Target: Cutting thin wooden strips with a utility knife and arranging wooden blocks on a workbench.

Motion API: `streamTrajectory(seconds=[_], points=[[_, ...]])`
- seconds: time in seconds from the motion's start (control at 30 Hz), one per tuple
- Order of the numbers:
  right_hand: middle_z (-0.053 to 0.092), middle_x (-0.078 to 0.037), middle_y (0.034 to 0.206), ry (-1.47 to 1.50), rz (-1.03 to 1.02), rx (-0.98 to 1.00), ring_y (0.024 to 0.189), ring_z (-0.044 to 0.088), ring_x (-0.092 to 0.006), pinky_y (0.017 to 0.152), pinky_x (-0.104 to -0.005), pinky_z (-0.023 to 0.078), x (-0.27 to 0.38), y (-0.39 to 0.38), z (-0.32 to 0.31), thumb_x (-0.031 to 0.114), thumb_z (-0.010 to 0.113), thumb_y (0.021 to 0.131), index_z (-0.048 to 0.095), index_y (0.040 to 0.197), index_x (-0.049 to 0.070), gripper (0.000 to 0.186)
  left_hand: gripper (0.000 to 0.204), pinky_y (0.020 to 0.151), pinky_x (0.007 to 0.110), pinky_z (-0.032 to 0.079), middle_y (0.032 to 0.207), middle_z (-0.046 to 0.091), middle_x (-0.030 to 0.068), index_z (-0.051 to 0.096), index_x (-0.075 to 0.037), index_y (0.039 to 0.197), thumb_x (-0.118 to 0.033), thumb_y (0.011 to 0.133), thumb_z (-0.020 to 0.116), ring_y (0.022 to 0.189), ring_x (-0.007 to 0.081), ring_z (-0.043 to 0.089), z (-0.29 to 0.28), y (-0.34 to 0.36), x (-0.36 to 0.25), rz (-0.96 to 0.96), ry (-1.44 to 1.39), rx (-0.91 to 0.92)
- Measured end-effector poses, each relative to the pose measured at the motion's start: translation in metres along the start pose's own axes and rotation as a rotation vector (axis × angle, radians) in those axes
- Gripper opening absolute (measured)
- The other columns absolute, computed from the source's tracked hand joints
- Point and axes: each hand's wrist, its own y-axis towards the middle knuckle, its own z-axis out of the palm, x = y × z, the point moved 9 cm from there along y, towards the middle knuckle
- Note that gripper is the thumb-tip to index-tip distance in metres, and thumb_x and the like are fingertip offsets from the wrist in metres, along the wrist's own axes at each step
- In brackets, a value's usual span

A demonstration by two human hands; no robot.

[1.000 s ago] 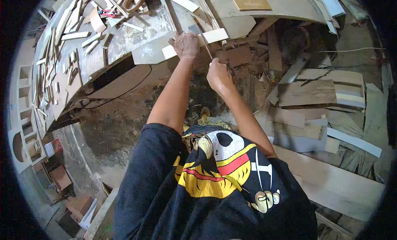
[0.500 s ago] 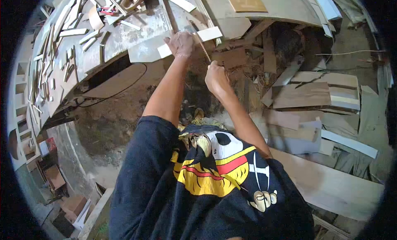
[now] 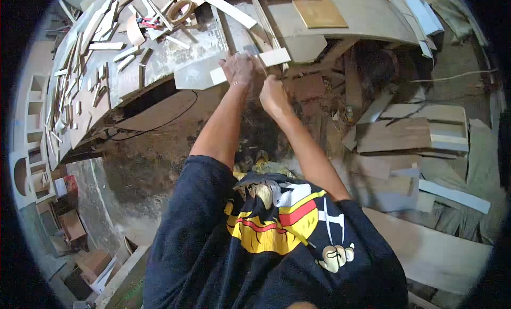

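A pale wooden strip [image 3: 275,56] lies across a grey board [image 3: 190,73] at the workbench's near edge, its right end sticking out past my left hand. My left hand [image 3: 239,70] presses down on the strip, fingers curled over it and thumb out to the left. My right hand [image 3: 274,96], just right of the strip and nearer to me, is closed in a fist round the handle of a hand saw [image 3: 263,67]. Its thin blade shows edge-on, running from the fist up to the strip; the handle itself is hidden in my fingers.
On the workbench [image 3: 159,53] lie many wood offcuts, a tape roll [image 3: 181,11], red-handled pliers [image 3: 150,23] and a tan panel [image 3: 319,10]. A black cable [image 3: 175,107] hangs below its edge. Stacked boards [image 3: 394,134] lie on the right; a shelf frame [image 3: 36,133] stands far left.
My right hand has pushed forward toward the strip, so less of the saw blade shows between them. My left hand stays on the strip; the whole view has shifted slightly.
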Motion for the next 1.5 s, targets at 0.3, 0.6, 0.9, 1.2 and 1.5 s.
streamTrajectory(seconds=[0.3,0.6,0.9,1.2,1.5], points=[[0.054,-0.032,0.080,-0.109,0.116,0.101,0.078,0.054,-0.0442,0.069,-0.0488,0.043,-0.038,0.008,0.035,0.013,0.035,0.084,0.043,0.090,-0.009,0.023,0.029,0.074,0.042,0.032,0.071,0.062,0.0055,0.064,-0.011,0.066,-0.026,0.078,0.043,0.090,0.0232,0.049,-0.004,-0.005,-0.001,0.015,-0.042,-0.077],[0.055,-0.030,0.080,-0.029,0.009,0.006,0.075,0.057,-0.0408,0.068,-0.0453,0.046,-0.023,0.018,0.030,0.004,0.037,0.078,0.044,0.093,-0.011,0.022,0.028,0.077,0.043,0.033,0.074,0.063,0.0068,0.065,-0.012,0.067,-0.026,0.077,0.044,0.092,0.0227,0.050,-0.017,-0.006,-0.004,-0.034,-0.042,-0.023],[0.055,-0.030,0.078,-0.014,-0.057,-0.048,0.078,0.055,-0.0424,0.068,-0.0471,0.045,-0.019,0.017,0.022,0.013,0.037,0.085,0.044,0.085,-0.006,0.021,0.021,0.076,0.042,0.034,0.075,0.063,0.0040,0.065,-0.015,0.072,-0.027,0.073,0.048,0.094,0.0223,0.048,-0.022,-0.009,-0.001,-0.044,-0.043,-0.081],[0.055,-0.031,0.083,-0.065,-0.016,0.036,0.082,0.055,-0.0419,0.070,-0.0468,0.044,-0.022,0.003,0.016,0.008,0.036,0.081,0.045,0.093,-0.009,0.022,0.027,0.076,0.043,0.032,0.075,0.063,0.0067,0.065,-0.012,0.071,-0.029,0.076,0.044,0.091,0.0239,0.048,-0.017,-0.005,-0.008,0.069,-0.003,-0.052],[0.053,-0.033,0.088,-0.003,-0.050,-0.074,0.086,0.054,-0.0430,0.074,-0.0460,0.044,-0.013,0.030,0.024,0.005,0.035,0.078,0.043,0.095,-0.013,0.025,0.025,0.085,0.048,0.025,0.072,0.062,0.0089,0.066,-0.015,0.071,-0.031,0.075,0.047,0.075,0.0251,0.057,-0.013,0.001,-0.012,0.105,0.040,0.018]])
